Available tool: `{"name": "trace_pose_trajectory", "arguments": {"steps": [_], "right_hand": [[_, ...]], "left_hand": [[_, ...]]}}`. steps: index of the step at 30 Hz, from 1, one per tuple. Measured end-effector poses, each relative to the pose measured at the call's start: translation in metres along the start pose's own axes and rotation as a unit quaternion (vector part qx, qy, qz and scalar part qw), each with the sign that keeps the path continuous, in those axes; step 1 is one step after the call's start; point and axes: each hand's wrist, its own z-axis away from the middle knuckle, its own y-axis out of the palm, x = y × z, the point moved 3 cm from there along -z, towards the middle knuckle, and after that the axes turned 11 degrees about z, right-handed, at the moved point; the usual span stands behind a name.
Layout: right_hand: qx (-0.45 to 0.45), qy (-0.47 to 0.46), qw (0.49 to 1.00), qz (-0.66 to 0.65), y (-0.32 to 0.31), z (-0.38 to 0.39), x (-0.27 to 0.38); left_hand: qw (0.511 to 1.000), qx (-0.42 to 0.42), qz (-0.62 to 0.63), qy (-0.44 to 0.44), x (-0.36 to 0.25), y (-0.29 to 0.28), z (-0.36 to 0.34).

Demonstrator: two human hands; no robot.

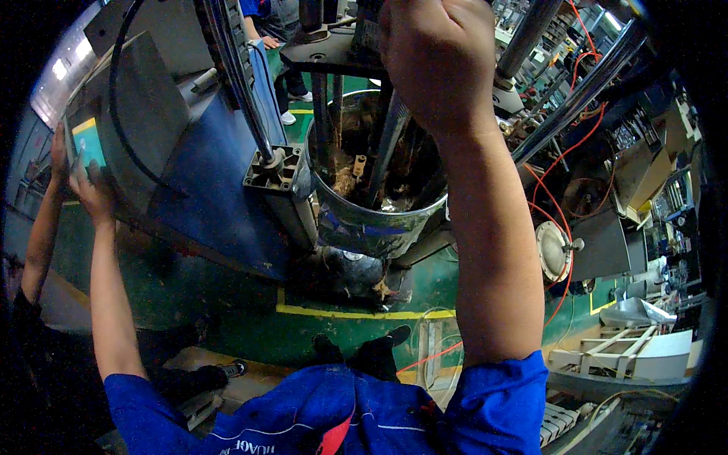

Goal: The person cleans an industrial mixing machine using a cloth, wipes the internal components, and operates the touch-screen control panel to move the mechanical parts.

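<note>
My left hand reaches to a small touch screen on a dark control box, with a finger stretched out against the screen. Raised high in front, my right hand is curled into a fist beside the dark machine head; what it grips, if anything, is hidden behind it. Below the machine head, a round metal drum holds upright metal rods, and its inside is coated with brown residue. My right forearm covers part of the drum's right side.
Another person's arm reaches toward the control box at the far left. A second person stands behind the machine. Shiny columns flank the drum. Red hoses hang at the right. Yellow lines mark the green floor.
</note>
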Motion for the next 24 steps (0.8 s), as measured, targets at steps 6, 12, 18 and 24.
{"name": "trace_pose_trajectory", "arguments": {"steps": [6, 12, 18, 24], "right_hand": [[0.007, 0.028, 0.999, 0.013, -0.001, 0.001, 0.005], [0.011, 0.033, 0.999, 0.005, -0.001, 0.002, 0.010], [0.005, -0.004, 1.000, -0.007, -0.004, 0.006, 0.007], [0.005, 0.028, 0.999, 0.021, -0.002, 0.002, 0.009]], "left_hand": [[1.000, 0.001, 0.006, -0.020, -0.014, 0.001, 0.000], [1.000, 0.012, -0.005, -0.020, -0.007, -0.001, 0.000], [1.000, 0.000, 0.005, -0.010, -0.016, -0.001, -0.001], [1.000, 0.001, -0.007, 0.000, -0.017, 0.000, -0.001]]}}
